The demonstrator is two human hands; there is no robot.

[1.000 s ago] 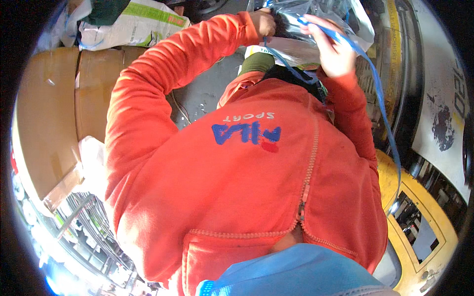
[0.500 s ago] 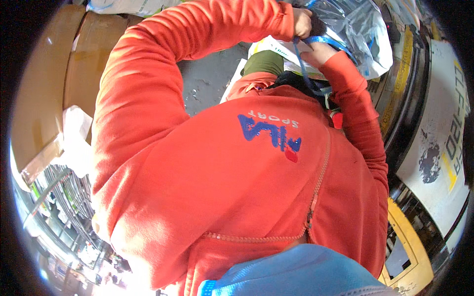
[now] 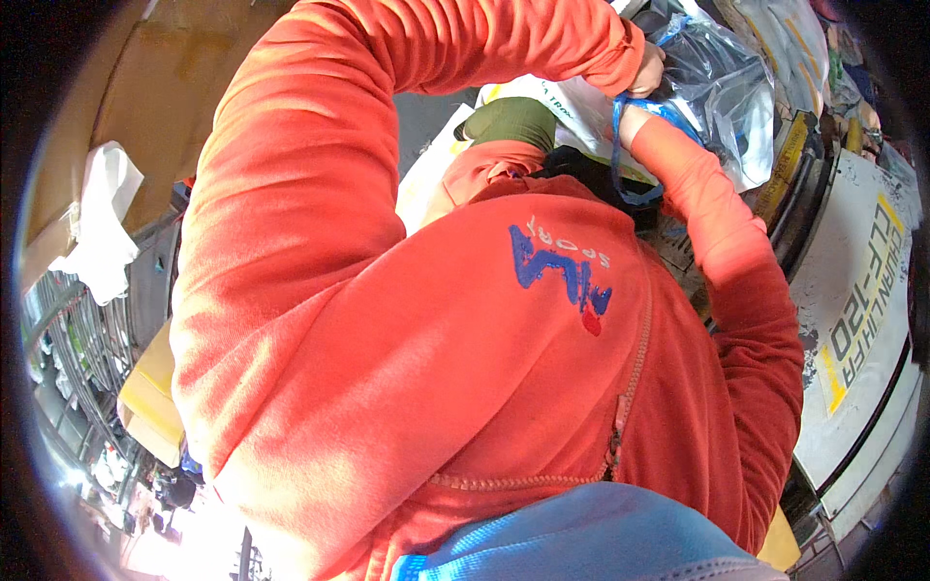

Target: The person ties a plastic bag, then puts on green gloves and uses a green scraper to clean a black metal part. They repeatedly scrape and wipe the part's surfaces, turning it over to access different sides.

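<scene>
My left hand [image 3: 648, 74] is closed at the top of the view, gripping a blue strap [image 3: 616, 145] at the mouth of a clear plastic bag [image 3: 741, 92]. Just below it, my right hand [image 3: 633, 125] also grips the strap, its fingertips partly hidden. A loop of the strap hangs down beside my right wrist. More blue strap lies bunched against the plastic. Under the hands and by my knee is a white printed sack [image 3: 572, 108].
Large brown cardboard [image 3: 160, 87] stands on the left, with a piece of white sheet material [image 3: 105, 218] against it. A white machine panel [image 3: 857, 320] with a dark edge is at my right. A yellow box [image 3: 155, 392] sits at lower left.
Both hands have shifted right and slightly down in the view, still close together on the strap. The clear bag is lower, and my body has turned a little.
</scene>
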